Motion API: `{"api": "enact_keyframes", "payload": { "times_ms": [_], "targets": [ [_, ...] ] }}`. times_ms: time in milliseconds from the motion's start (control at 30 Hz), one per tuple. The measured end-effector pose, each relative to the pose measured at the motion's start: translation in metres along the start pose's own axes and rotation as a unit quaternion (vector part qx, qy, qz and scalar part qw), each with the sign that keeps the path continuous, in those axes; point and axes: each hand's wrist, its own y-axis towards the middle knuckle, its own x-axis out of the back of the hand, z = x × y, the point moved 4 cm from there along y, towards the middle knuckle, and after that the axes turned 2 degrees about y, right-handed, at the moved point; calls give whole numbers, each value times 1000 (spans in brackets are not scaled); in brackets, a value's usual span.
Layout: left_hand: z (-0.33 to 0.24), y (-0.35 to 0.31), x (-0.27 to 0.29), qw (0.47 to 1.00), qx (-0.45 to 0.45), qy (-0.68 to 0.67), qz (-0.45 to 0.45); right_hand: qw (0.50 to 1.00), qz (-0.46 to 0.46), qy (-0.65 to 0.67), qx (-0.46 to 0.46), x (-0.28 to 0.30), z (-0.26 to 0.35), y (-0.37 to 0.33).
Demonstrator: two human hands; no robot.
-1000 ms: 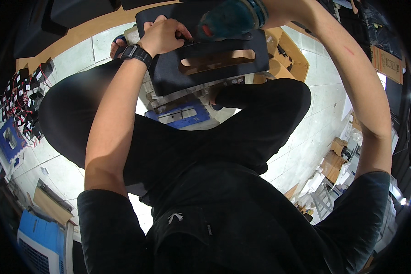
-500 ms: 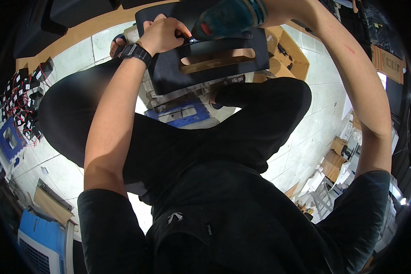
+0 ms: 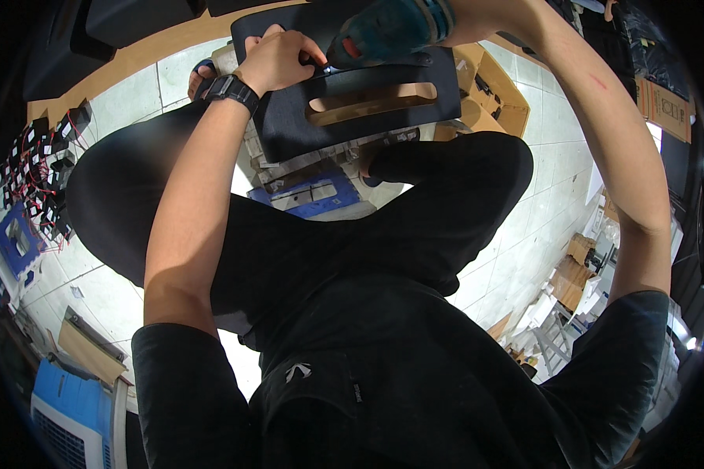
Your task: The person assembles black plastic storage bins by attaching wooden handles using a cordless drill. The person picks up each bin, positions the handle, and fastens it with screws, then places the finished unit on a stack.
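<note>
A black panel (image 3: 285,125) with a long slot cut through it lies in front of me above my legs. My left hand (image 3: 278,62) rests on its upper left part, fingers curled, with the index fingertip and thumb by a small bright spot. Whatever those fingers pinch is too small to make out. From the right, my right hand (image 3: 471,22) grips a teal power drill (image 3: 387,33), partly cut off by the top edge. The drill's nose points down-left and meets the panel right beside my left fingertips.
An open cardboard box (image 3: 508,98) with dark parts stands right of the panel. Between my legs lies a blue frame (image 3: 321,199). Many small black pieces with red wires (image 3: 35,168) cover the floor at left. A blue and white air cooler (image 3: 70,402) stands at lower left.
</note>
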Motion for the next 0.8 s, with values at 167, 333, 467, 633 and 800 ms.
{"api": "enact_keyframes", "payload": {
  "times_ms": [167, 333, 467, 633, 800],
  "targets": [
    [-1, -2, 5, 1000, 0, 1, 8, 999, 2, -34, -28, 0, 6, 0],
    [-9, 0, 13, 1000, -2, -5, 14, 993, -5, -100, -65, 4, 6, -4],
    [-7, 0, 10, 999, 34, -38, 17, 993, -25, -87, -72, -15, -14, 19],
    [-8, -1, 17, 999, 21, -42, 20, 997, -54, -58, -3, -34, -27, 40],
    [-25, 1, 18, 999, -2, -39, -23, 986, 26, -121, -114, -31, -18, 32]
  ]
}}
